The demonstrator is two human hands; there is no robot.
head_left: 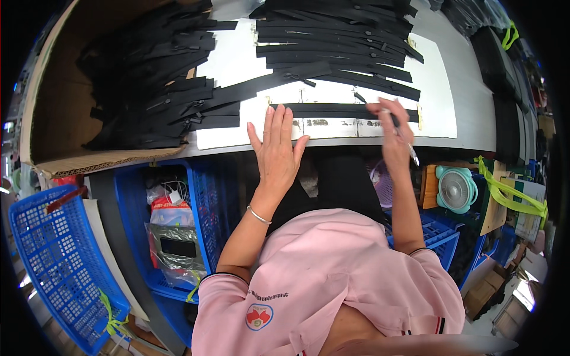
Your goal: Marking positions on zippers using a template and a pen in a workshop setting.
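Observation:
A black zipper (332, 111) lies straight across the white board (439, 113) on the table in front of me. My left hand (276, 145) rests open at the zipper's left end, its fingertips on the tape and the thumb apart. At the right part of the same zipper is my right hand (393, 127), its fingers closed around a pen (413, 154) whose silver end sticks out below the palm. Right-hand fingertips are slightly blurred, so I cannot tell whether they touch the tape. A zipper pull (360, 97) stands up just left of them. Dark marks show on the board below the zipper.
More black zippers (332, 56) lie in rows beyond. A pile of zippers (148, 83) spills from an open cardboard box (44, 118) at left. Blue baskets (65, 261) stand below the table edge at left. A small green fan (456, 188) is at right.

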